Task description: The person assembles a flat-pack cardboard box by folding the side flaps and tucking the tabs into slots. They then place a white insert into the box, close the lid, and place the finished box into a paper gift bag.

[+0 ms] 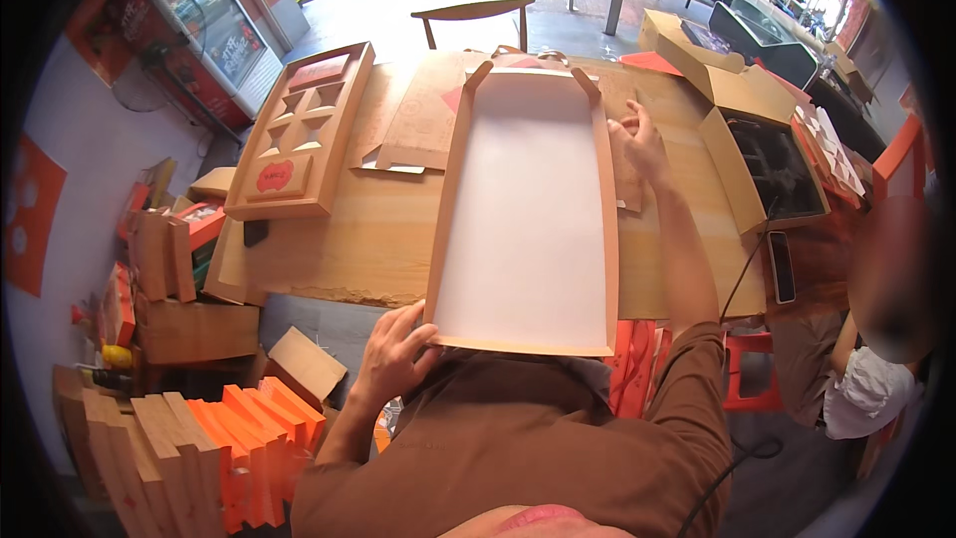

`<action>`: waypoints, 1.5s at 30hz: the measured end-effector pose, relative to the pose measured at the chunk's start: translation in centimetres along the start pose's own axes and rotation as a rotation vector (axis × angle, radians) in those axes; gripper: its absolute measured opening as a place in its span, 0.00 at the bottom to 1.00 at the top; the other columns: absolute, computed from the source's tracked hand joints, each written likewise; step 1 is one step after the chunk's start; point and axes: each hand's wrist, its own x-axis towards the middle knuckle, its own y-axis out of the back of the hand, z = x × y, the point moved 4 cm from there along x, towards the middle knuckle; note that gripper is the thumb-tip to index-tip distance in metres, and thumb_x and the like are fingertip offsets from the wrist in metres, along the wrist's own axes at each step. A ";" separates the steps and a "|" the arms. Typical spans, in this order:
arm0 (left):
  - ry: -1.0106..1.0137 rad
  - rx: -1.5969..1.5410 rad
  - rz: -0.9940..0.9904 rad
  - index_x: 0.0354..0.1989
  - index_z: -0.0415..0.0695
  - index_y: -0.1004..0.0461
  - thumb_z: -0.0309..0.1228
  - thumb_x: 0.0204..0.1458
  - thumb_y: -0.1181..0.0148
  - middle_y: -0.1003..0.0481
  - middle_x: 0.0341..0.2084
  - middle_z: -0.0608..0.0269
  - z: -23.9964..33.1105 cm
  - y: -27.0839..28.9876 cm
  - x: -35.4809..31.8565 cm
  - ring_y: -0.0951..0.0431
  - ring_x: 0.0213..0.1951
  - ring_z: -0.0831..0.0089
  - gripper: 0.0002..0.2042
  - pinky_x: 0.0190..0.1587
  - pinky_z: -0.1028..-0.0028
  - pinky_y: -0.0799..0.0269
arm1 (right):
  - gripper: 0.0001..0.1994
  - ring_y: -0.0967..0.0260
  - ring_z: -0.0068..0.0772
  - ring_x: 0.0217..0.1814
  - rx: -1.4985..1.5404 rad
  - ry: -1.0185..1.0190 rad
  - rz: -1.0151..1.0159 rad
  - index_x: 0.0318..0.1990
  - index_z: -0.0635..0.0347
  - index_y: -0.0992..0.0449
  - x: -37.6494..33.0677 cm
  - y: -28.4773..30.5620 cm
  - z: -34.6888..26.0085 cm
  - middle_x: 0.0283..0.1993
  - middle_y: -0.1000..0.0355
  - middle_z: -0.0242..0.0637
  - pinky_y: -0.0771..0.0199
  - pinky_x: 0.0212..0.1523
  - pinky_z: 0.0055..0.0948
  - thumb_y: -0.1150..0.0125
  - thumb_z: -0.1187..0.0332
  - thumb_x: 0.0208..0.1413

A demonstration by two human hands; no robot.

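Observation:
In front of me is a shallow rectangular cardboard box (528,209), brown outside and white inside, its near edge reaching over the table edge toward my body. Two flaps stick up at its far corners. My left hand (396,354) grips the near left corner, fingers closed at the wall. Beside the far right wall is my right hand (640,144), its fingers apart and partly bent, holding nothing that I can see. Flat brown cardboard pieces (423,115) lie under and behind the box.
A divided box tray (299,130) with a red label lies at the left of the wooden table (339,249). An opened carton (767,169) with a black insert and a phone (782,266) are at the right. Orange and brown boxes (199,448) stand at lower left. Another person (846,369) is at right.

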 end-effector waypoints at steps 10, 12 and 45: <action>-0.060 -0.075 0.048 0.67 0.41 0.29 0.41 0.59 0.27 0.18 0.52 0.50 -5.4 4.0 12.2 0.17 0.55 0.50 0.31 0.59 0.53 0.23 | 0.28 0.21 0.43 0.60 0.037 0.165 0.135 0.66 0.58 0.23 10.6 -4.5 5.0 0.62 0.22 0.50 0.22 0.61 0.41 0.31 0.53 0.64; 0.010 -0.142 0.042 0.64 0.42 0.25 0.37 0.58 0.27 0.17 0.50 0.50 -8.2 3.1 18.7 0.17 0.54 0.52 0.26 0.58 0.56 0.22 | 0.20 0.20 0.42 0.56 0.088 0.146 0.067 0.56 0.60 0.18 10.6 -5.5 4.3 0.54 0.20 0.46 0.21 0.58 0.39 0.33 0.55 0.66; 0.342 -0.451 0.097 0.61 0.45 0.21 0.31 0.57 0.32 0.18 0.41 0.57 -24.2 -12.6 40.9 0.17 0.39 0.66 0.22 0.49 0.65 0.19 | 0.22 0.17 0.38 0.45 0.013 0.045 0.167 0.56 0.60 0.26 9.5 -6.1 1.6 0.49 0.21 0.43 0.17 0.48 0.39 0.25 0.68 0.56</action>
